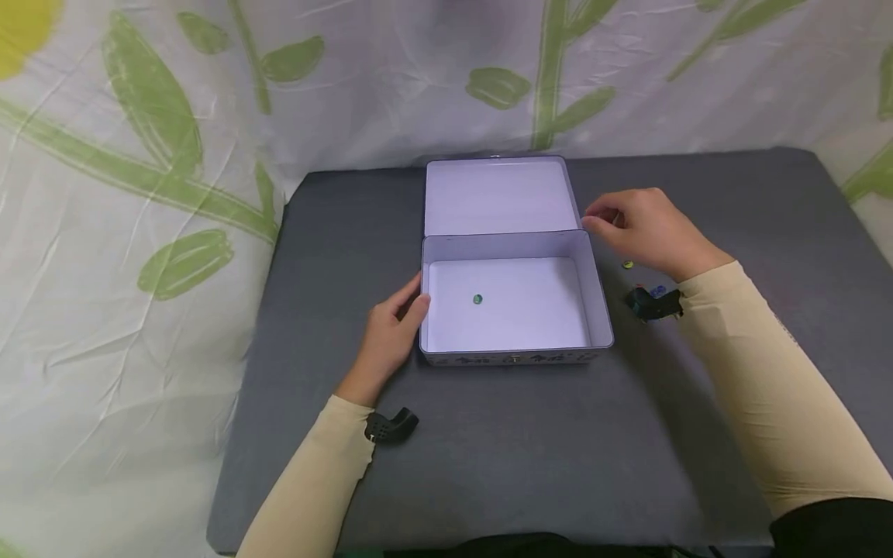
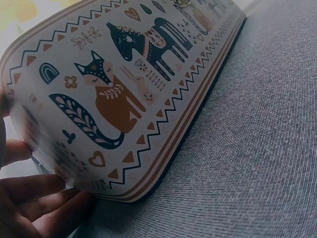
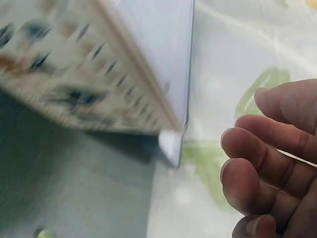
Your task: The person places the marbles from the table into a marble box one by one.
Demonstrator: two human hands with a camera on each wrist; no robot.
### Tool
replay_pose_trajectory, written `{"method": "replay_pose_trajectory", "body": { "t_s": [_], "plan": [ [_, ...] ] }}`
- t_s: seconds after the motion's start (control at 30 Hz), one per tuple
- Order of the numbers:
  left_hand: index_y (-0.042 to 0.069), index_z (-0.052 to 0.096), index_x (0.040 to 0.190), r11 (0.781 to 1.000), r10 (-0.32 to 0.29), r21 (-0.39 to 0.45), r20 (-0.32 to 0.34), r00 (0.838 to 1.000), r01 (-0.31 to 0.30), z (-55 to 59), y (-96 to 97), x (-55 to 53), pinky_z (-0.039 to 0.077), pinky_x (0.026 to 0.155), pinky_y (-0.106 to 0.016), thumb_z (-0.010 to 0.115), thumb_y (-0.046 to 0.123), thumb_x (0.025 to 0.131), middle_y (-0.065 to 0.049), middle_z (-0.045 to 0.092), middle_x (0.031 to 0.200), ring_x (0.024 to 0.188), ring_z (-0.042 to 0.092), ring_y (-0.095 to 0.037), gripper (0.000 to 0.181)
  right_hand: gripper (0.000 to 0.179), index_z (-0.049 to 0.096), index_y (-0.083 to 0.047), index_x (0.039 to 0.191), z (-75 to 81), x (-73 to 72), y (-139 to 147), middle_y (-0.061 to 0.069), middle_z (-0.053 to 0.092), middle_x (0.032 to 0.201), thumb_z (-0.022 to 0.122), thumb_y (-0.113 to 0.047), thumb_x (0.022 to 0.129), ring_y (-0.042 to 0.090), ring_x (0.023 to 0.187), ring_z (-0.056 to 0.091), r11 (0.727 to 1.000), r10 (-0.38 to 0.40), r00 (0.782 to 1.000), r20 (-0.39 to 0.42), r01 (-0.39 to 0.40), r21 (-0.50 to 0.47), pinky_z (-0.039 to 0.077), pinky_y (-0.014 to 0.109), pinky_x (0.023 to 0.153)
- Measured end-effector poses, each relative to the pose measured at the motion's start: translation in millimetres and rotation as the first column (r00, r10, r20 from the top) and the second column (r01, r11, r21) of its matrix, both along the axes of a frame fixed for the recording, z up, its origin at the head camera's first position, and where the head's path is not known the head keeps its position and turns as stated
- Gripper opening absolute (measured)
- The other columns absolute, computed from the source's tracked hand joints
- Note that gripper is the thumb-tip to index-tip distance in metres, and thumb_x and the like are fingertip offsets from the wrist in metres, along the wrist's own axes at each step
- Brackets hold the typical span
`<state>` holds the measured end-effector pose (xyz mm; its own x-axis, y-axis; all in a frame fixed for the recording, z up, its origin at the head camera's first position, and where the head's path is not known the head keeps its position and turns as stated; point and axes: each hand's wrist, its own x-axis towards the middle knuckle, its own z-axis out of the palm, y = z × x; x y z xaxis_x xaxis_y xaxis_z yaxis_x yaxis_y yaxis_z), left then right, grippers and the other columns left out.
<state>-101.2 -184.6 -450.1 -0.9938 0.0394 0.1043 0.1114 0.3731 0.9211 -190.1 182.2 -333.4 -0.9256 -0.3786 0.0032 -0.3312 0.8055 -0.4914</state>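
Observation:
A hinged tin box [image 1: 518, 358] stands on the table with its lid [image 1: 498, 198] tilted back. Its outside carries a fox and other animal prints, seen in the left wrist view. On the white floor inside lies a small round green piece [image 1: 477, 299], perhaps a button. My left hand [image 1: 387, 333] holds the box's left wall, thumb at the rim and fingers against the outside. Beside the lid's right edge hovers my right hand [image 1: 645, 229], fingers loosely bent; the right wrist view shows nothing between them and a gap from the tin.
A small yellow-green piece [image 1: 628, 265] lies on the dark grey table [image 1: 516, 449], right of the box. Small blue pieces [image 1: 658, 291] show behind the right wrist camera [image 1: 652, 304], which partly hides them. A white curtain [image 1: 391, 85] with painted leaves hangs behind.

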Motion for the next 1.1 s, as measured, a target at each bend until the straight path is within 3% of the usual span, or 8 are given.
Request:
{"method": "replay_pose_trajectory", "body": {
  "t_s": [0.4, 0.7, 0.93, 1.1],
  "plan": [
    [0.017, 0.054, 0.141, 0.999, 0.023, -0.026, -0.017, 1.0, -0.023, -2.6, -4.5, 2.6, 0.045, 0.101, -0.04, 0.058, 0.039, 0.097, -0.004, 0.056, 0.139, 0.124, 0.054, -0.016, 0.049, 0.034, 0.069, -0.007, 0.115, -32.7, 1.6, 30.8, 0.01, 0.07, 0.098, 0.055, -0.034, 0.099, 0.021, 0.077, 0.059, 0.999, -0.048, 0.998, 0.038, 0.047, 0.025, 0.048, 0.043, 0.074],
    [0.015, 0.053, 0.141, 0.999, 0.023, -0.023, -0.015, 1.0, -0.023, -2.3, -4.7, 6.7, 0.042, 0.105, -0.04, 0.057, 0.041, 0.098, -0.005, 0.055, 0.14, 0.129, 0.051, -0.016, 0.051, 0.027, 0.067, 0.001, 0.116, -59.3, -4.3, 49.9, 0.019, 0.067, 0.102, 0.062, -0.015, 0.094, 0.029, 0.086, 0.062, 0.994, -0.045, 0.996, 0.075, 0.037, 0.101, 0.048, 0.047, 0.073],
    [0.017, 0.054, 0.141, 0.999, 0.02, -0.029, -0.026, 0.999, -0.02, -1.7, -3.6, 7.8, 0.041, 0.106, -0.039, 0.057, 0.044, 0.097, -0.002, 0.055, 0.14, 0.129, 0.05, -0.014, 0.052, 0.029, 0.065, 0.004, 0.117, -67.4, -3.5, 59.3, 0.026, 0.065, 0.11, 0.062, -0.01, 0.092, 0.038, 0.098, 0.06, 0.993, -0.059, 0.99, 0.13, 0.044, 0.109, 0.047, 0.055, 0.08],
    [0.018, 0.054, 0.141, 1.0, 0.009, -0.023, -0.035, 0.999, -0.009, -0.4, -2.4, 7.9, 0.042, 0.105, -0.04, 0.057, 0.043, 0.098, -0.001, 0.055, 0.14, 0.129, 0.051, -0.013, 0.05, 0.027, 0.067, 0.004, 0.113, -71.2, -2.8, 63.7, 0.024, 0.067, 0.103, 0.064, -0.011, 0.091, 0.037, 0.094, 0.062, 0.992, -0.055, 0.991, 0.124, 0.04, 0.122, 0.047, 0.054, 0.08]
  ]
}}
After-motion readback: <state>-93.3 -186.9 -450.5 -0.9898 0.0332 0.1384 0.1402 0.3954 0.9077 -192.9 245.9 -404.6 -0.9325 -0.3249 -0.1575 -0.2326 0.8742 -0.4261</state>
